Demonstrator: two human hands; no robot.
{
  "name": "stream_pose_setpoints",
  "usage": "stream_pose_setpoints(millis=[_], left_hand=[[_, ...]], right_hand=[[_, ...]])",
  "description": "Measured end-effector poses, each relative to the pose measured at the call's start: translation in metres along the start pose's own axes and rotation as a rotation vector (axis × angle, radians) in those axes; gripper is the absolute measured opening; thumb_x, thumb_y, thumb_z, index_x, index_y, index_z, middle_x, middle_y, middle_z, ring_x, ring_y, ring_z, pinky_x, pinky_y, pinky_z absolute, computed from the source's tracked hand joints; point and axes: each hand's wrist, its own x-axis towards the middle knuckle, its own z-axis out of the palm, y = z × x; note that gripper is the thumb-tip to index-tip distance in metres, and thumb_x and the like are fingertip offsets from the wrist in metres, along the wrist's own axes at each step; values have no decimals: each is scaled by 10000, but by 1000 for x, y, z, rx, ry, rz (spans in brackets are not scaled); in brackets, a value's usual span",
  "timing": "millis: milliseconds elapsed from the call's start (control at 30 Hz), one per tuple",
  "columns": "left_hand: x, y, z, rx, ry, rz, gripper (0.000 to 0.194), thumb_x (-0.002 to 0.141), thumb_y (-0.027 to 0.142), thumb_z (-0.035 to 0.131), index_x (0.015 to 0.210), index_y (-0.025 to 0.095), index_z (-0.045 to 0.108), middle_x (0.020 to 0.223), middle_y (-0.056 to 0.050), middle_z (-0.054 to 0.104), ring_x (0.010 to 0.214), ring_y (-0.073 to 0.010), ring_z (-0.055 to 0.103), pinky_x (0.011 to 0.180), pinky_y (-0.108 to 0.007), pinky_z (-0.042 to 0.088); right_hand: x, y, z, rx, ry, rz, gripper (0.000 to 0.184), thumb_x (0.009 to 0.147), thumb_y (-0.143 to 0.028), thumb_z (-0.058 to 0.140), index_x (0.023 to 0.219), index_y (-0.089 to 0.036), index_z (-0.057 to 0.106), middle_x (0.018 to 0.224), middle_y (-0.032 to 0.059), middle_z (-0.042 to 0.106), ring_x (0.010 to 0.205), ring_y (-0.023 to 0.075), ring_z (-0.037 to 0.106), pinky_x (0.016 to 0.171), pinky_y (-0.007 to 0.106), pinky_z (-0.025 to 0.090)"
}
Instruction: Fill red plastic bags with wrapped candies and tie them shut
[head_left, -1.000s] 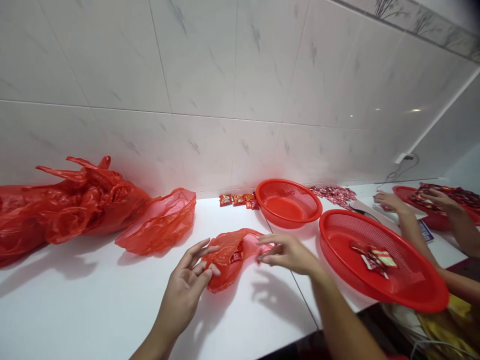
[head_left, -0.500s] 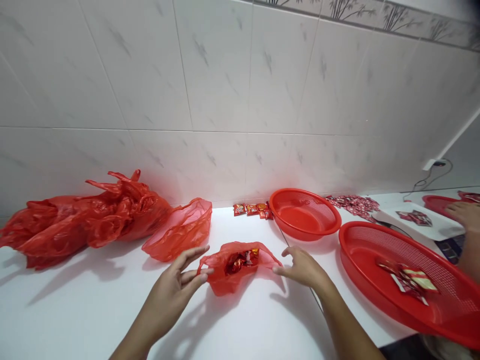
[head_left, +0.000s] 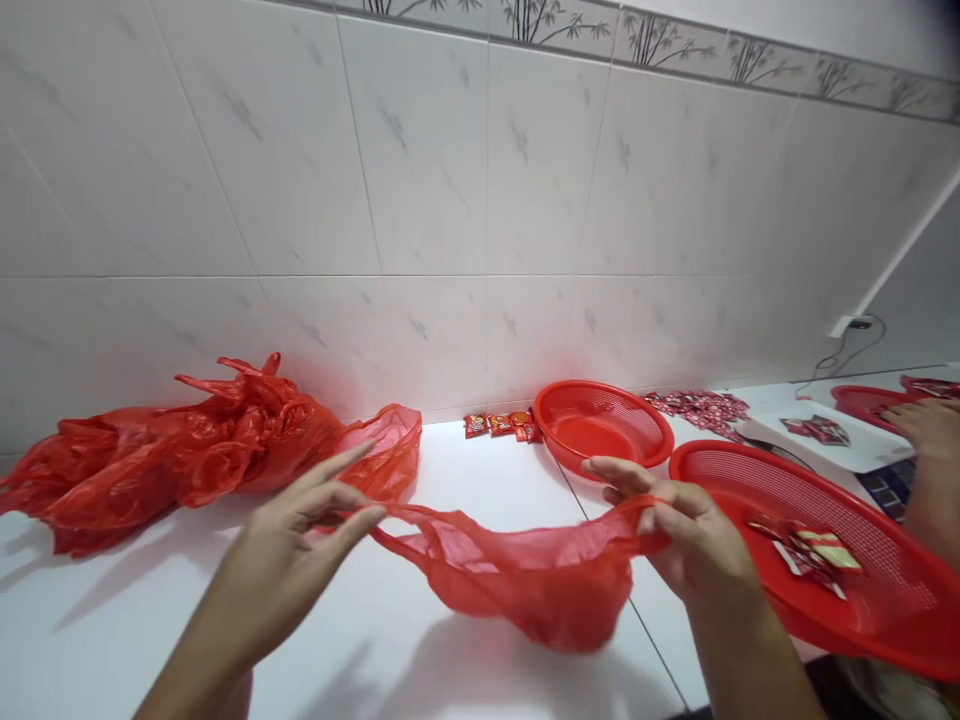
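A thin red plastic bag (head_left: 525,575) is stretched between my two hands above the white table. My left hand (head_left: 289,545) pinches one handle of it between thumb and fingers, with the index finger stretched out. At the other end, my right hand (head_left: 686,530) grips the opposite handle, fingers curled round it. The bag sags and bulges at its lower right; what is inside is hidden by the red plastic.
Filled red bags (head_left: 187,445) are heaped at the left. Small red packets (head_left: 499,426) lie by the wall. A round red basket (head_left: 592,435) and a larger one (head_left: 862,560) holding packets stand right. A white tray (head_left: 862,450) and another person's hand (head_left: 934,425) are beyond.
My hands have lifted the bag off the table, pulled its handles apart and drawn it closer and to the right. The wrapped items seen in its mouth are now hidden.
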Motion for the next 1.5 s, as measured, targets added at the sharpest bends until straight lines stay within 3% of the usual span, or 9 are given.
stream_pose_setpoints(millis=[133, 300, 467, 667, 867, 1033, 1167, 1333, 1500], left_hand=[[-13, 27, 20, -168, -199, 42, 354, 885, 564, 752, 745, 240, 749, 1548, -86, 616, 1419, -375, 581, 1107, -503, 545], [-23, 76, 46, -415, -381, 149, 162, 886, 444, 789, 828, 305, 849, 1494, -69, 656, 1422, -401, 567, 1113, -585, 524], [-17, 113, 56, -408, -407, 246, 108, 899, 372, 776, 924, 351, 879, 1409, -69, 711, 1430, -387, 561, 1021, -495, 594], [-20, 82, 65, -364, -421, 95, 384, 940, 441, 717, 1306, 341, 773, 1256, -57, 787, 1126, -286, 730, 993, -404, 585], [-29, 56, 82, -241, -210, 122, 218, 941, 423, 719, 861, 281, 864, 814, -45, 792, 745, -227, 707, 728, -329, 555], [-35, 51, 80, -352, -172, 147, 171, 875, 378, 803, 1025, 320, 862, 1118, -80, 785, 1013, -279, 726, 933, -385, 575], [-42, 46, 95, -576, -454, -34, 963, 690, 235, 919, 1569, 346, 540, 1395, -111, 698, 1185, -325, 697, 1034, -427, 565], [-40, 29, 113, -637, -576, -157, 415, 854, 208, 714, 1269, 207, 742, 970, -60, 762, 900, -232, 705, 844, -336, 565], [-36, 11, 116, -979, -691, -334, 426, 844, 301, 812, 1243, 181, 721, 1028, -84, 775, 936, -237, 723, 853, -337, 550]], right_hand=[[-16, -8, 39, 234, 9, -4, 238, 898, -540, 771, 994, -323, 760, 1159, 84, 772, 1161, 304, 709, 1049, 506, 522], [-22, -15, 101, -21, -403, 381, 790, 719, -390, 944, 1422, -357, 584, 793, -37, 673, 656, 173, 605, 684, 333, 546], [-10, -15, 145, -203, -506, 218, 77, 884, -309, 732, 902, -234, 735, 886, -5, 711, 833, 184, 645, 758, 295, 518], [-3, 14, 129, 24, -473, 394, 691, 1017, -792, 382, 909, -175, 674, 526, -29, 545, 480, 124, 507, 537, 254, 420], [-2, 36, 136, 78, -418, 378, 699, 1015, -817, 331, 1200, -207, 617, 544, -54, 592, 547, 174, 638, 656, 295, 511], [4, 49, 130, 146, -265, 444, 666, 1000, -830, 360, 1127, -214, 580, 588, -32, 643, 427, 128, 519, 537, 254, 423], [7, 40, 117, 71, -438, 413, 563, 951, -720, 632, 817, -173, 636, 632, -19, 590, 509, 87, 439, 548, 239, 373], [4, 18, 108, -409, -535, 131, 261, 992, -432, 673, 890, -234, 809, 834, 14, 599, 753, 150, 572, 700, 280, 457], [-4, 42, 107, -821, -473, -109, 191, 959, -176, 665, 998, -284, 817, 982, 36, 559, 838, 164, 576, 716, 278, 460]])
